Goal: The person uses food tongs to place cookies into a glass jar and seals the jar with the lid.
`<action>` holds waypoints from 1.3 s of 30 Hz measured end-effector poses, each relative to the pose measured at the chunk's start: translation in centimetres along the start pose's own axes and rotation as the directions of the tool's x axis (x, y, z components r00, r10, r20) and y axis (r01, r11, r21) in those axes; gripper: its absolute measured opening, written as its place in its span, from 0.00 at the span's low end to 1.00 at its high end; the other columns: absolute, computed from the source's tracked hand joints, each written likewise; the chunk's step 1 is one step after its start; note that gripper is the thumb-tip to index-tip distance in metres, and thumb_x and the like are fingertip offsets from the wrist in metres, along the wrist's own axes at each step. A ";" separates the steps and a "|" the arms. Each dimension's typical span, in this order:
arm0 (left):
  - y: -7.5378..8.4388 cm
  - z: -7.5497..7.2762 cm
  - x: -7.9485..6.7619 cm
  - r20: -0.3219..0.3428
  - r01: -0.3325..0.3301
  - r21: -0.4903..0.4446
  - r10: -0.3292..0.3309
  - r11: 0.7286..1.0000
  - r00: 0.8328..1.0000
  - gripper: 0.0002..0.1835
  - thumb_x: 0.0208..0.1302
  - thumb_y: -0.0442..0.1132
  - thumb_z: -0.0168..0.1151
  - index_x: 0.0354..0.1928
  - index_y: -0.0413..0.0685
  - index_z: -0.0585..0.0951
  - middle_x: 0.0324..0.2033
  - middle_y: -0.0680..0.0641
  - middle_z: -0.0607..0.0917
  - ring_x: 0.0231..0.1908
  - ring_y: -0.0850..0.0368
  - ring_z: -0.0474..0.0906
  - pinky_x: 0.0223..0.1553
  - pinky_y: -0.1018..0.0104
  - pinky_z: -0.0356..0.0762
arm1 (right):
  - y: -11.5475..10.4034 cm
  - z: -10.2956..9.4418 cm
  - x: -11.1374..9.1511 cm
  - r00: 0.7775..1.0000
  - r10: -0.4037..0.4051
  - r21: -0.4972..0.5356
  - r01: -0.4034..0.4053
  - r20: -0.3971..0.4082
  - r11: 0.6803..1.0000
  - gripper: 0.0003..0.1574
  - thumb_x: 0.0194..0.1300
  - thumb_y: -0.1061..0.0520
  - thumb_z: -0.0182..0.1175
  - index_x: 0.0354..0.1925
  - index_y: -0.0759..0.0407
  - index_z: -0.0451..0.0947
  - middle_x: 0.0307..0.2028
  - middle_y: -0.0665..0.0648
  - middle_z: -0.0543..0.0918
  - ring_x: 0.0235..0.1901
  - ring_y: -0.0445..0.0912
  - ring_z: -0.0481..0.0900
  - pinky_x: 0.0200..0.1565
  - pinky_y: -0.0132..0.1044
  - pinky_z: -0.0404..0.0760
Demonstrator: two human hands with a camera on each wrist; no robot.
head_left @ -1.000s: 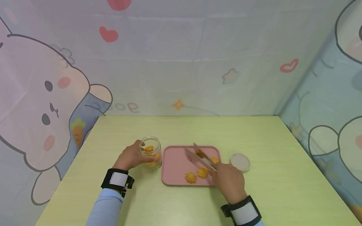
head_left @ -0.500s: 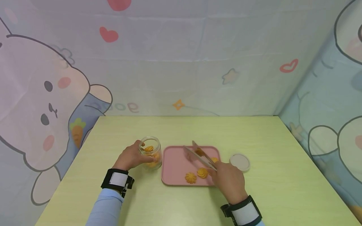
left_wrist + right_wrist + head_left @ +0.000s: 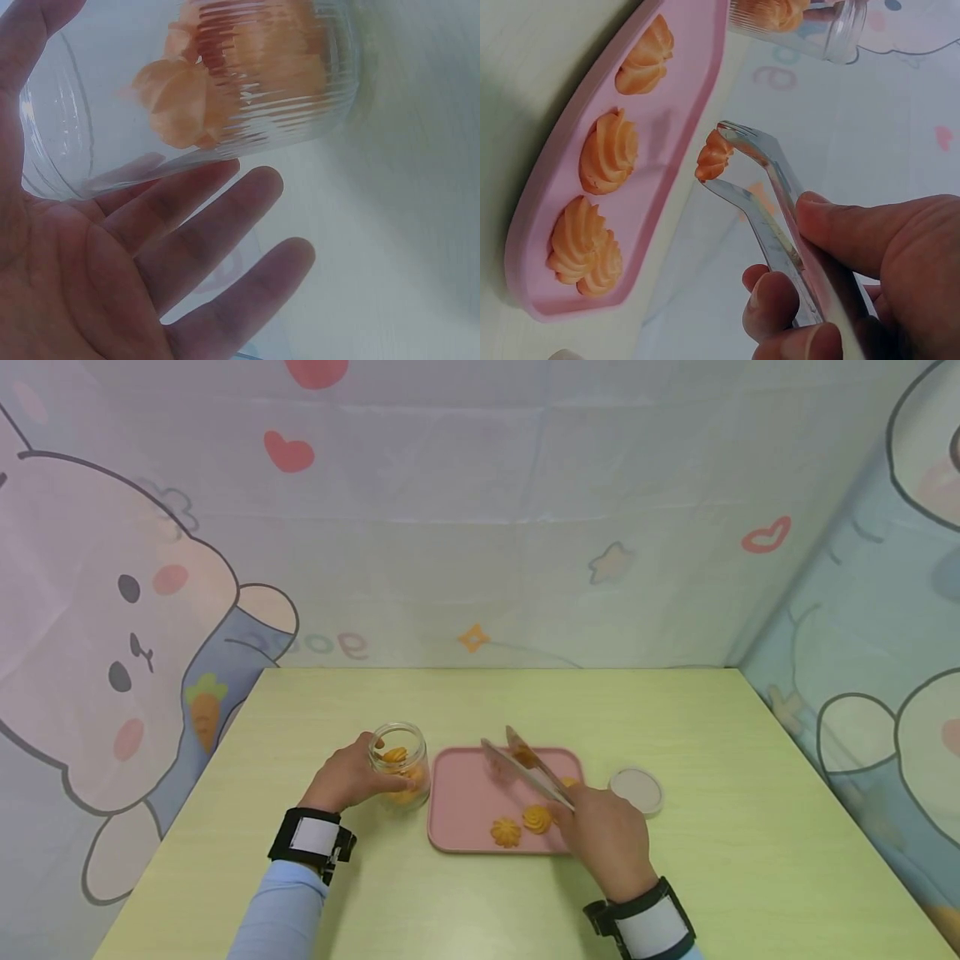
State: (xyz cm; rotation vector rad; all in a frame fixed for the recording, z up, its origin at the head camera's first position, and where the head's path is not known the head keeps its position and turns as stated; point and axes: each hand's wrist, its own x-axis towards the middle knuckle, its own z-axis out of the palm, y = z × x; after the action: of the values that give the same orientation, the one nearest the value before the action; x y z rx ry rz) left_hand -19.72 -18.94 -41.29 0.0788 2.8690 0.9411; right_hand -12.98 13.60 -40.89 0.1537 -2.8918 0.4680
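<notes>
A glass jar [image 3: 418, 777] with several swirled cookies [image 3: 176, 105] inside stands left of the pink tray. My left hand [image 3: 348, 781] holds the jar by its side, with thumb and fingers on either side of it. My right hand [image 3: 606, 839] grips metal tongs [image 3: 784, 187] over the tray. Pinched between the tong tips is one swirled cookie [image 3: 715, 156], raised above the tray. More cookies lie on the pink tray [image 3: 457, 802]: a flower-shaped cookie [image 3: 506, 832] near the front edge, a swirled cookie [image 3: 536, 819] beside it, and others partly hidden by my right hand.
A round pale lid [image 3: 636, 791] lies on the light wooden table [image 3: 375, 702], right of the tray and close to my right hand. A printed cloth [image 3: 487, 485] hangs behind the table and along its sides.
The tongs, with the cookie between their tips, have shifted slightly away from me and to the left over the tray. My left hand and the jar have stayed in place.
</notes>
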 end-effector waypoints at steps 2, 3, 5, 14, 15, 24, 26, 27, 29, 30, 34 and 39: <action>0.0 0.0 0.0 0.000 0.000 -0.002 0.000 1.000 1.000 0.45 0.41 0.59 0.73 0.57 0.39 0.70 0.43 0.37 0.83 0.40 0.45 0.77 0.39 0.50 0.76 | -0.1 -0.1 0.0 1.000 0.001 0.006 -0.001 -0.001 1.000 0.20 0.56 0.45 0.66 0.20 0.56 0.73 0.10 0.52 0.70 0.10 0.45 0.66 0.09 0.36 0.58; 0.0 0.0 0.0 0.000 0.000 -0.003 0.000 1.000 1.000 0.45 0.41 0.59 0.73 0.57 0.39 0.70 0.43 0.37 0.83 0.40 0.45 0.77 0.39 0.50 0.76 | -0.1 -0.1 0.0 1.000 0.001 0.009 -0.001 -0.003 1.000 0.20 0.56 0.45 0.66 0.20 0.56 0.73 0.10 0.52 0.71 0.10 0.45 0.66 0.09 0.36 0.58; 0.0 0.0 0.0 -0.001 -0.002 0.000 0.002 1.000 1.000 0.46 0.41 0.60 0.73 0.58 0.38 0.70 0.44 0.37 0.83 0.40 0.45 0.77 0.40 0.49 0.76 | -0.1 -0.2 0.1 1.000 -0.004 0.009 0.004 -0.010 1.000 0.20 0.56 0.46 0.66 0.20 0.56 0.74 0.10 0.52 0.71 0.10 0.45 0.66 0.09 0.36 0.58; 0.0 0.1 0.0 -0.003 -0.018 0.022 0.018 1.000 1.000 0.46 0.41 0.60 0.73 0.57 0.36 0.70 0.45 0.34 0.83 0.42 0.44 0.77 0.42 0.47 0.76 | -0.4 -0.8 0.3 1.000 -0.010 0.017 0.011 -0.019 1.000 0.17 0.57 0.47 0.66 0.26 0.58 0.79 0.11 0.52 0.72 0.09 0.44 0.65 0.10 0.34 0.57; 0.0 0.1 0.1 -0.004 -0.016 0.020 0.016 1.000 1.000 0.46 0.41 0.60 0.73 0.57 0.36 0.70 0.45 0.35 0.83 0.42 0.43 0.77 0.42 0.48 0.76 | -0.4 -0.9 0.3 1.000 -0.016 0.018 0.016 -0.024 1.000 0.16 0.57 0.47 0.66 0.26 0.58 0.79 0.11 0.52 0.72 0.09 0.44 0.65 0.09 0.34 0.57; 0.0 0.2 0.2 -0.005 -0.013 0.008 0.013 1.000 1.000 0.45 0.41 0.59 0.73 0.57 0.37 0.70 0.43 0.37 0.83 0.41 0.45 0.77 0.41 0.49 0.76 | -0.9 -1.6 0.3 0.995 -0.059 0.024 0.061 -0.078 0.998 0.17 0.57 0.47 0.67 0.24 0.58 0.77 0.10 0.52 0.71 0.09 0.43 0.64 0.09 0.35 0.58; 0.1 0.2 0.2 -0.002 -0.013 0.005 0.013 1.000 1.000 0.45 0.41 0.59 0.73 0.57 0.37 0.70 0.43 0.37 0.83 0.41 0.45 0.77 0.41 0.49 0.76 | -1.0 -1.7 0.4 0.994 -0.068 0.026 0.071 -0.088 0.997 0.17 0.57 0.48 0.67 0.23 0.58 0.76 0.10 0.52 0.71 0.09 0.43 0.64 0.09 0.34 0.58; 0.1 0.2 0.2 -0.002 -0.012 0.004 0.012 1.000 1.000 0.46 0.41 0.59 0.73 0.57 0.36 0.70 0.43 0.37 0.83 0.41 0.45 0.77 0.41 0.49 0.76 | -1.1 -1.8 0.4 0.993 -0.073 0.026 0.076 -0.093 0.997 0.17 0.57 0.48 0.67 0.23 0.58 0.76 0.10 0.52 0.71 0.09 0.43 0.64 0.09 0.34 0.57; 0.1 0.1 0.2 -0.002 -0.010 0.003 0.010 1.000 1.000 0.46 0.41 0.59 0.73 0.58 0.36 0.70 0.43 0.37 0.83 0.41 0.45 0.77 0.41 0.49 0.76 | -1.3 -1.9 0.5 0.991 -0.083 0.023 0.086 -0.106 0.996 0.17 0.57 0.48 0.67 0.23 0.58 0.76 0.09 0.51 0.70 0.08 0.43 0.63 0.09 0.33 0.56; 0.1 0.1 0.2 -0.003 -0.010 0.003 0.010 1.000 1.000 0.46 0.41 0.59 0.73 0.58 0.36 0.70 0.43 0.37 0.83 0.41 0.45 0.77 0.41 0.49 0.76 | -1.4 -2.0 0.6 0.990 -0.087 0.021 0.090 -0.110 0.996 0.16 0.57 0.48 0.67 0.23 0.57 0.77 0.09 0.51 0.70 0.08 0.43 0.63 0.09 0.33 0.55; 0.1 0.1 0.2 -0.003 -0.018 0.005 0.019 1.000 1.000 0.46 0.41 0.60 0.73 0.58 0.36 0.69 0.44 0.36 0.83 0.42 0.44 0.77 0.41 0.48 0.76 | -1.9 -2.4 0.7 0.988 -0.096 0.015 0.099 -0.123 0.995 0.15 0.56 0.48 0.67 0.25 0.57 0.79 0.09 0.51 0.70 0.08 0.43 0.63 0.08 0.32 0.54; 0.1 0.2 0.2 -0.003 -0.009 0.003 0.009 1.000 1.000 0.47 0.41 0.60 0.73 0.58 0.37 0.70 0.45 0.36 0.83 0.42 0.44 0.77 0.42 0.48 0.76 | -2.5 -2.7 0.8 0.988 -0.099 0.016 0.102 -0.122 0.995 0.15 0.57 0.47 0.67 0.28 0.58 0.81 0.09 0.50 0.70 0.07 0.43 0.62 0.08 0.32 0.53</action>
State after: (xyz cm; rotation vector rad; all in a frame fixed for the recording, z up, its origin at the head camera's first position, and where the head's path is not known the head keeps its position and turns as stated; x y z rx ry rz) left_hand -19.87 -18.73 -41.42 0.0909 2.8759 0.9389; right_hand -12.94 12.04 -37.42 0.2642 -2.7461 0.4748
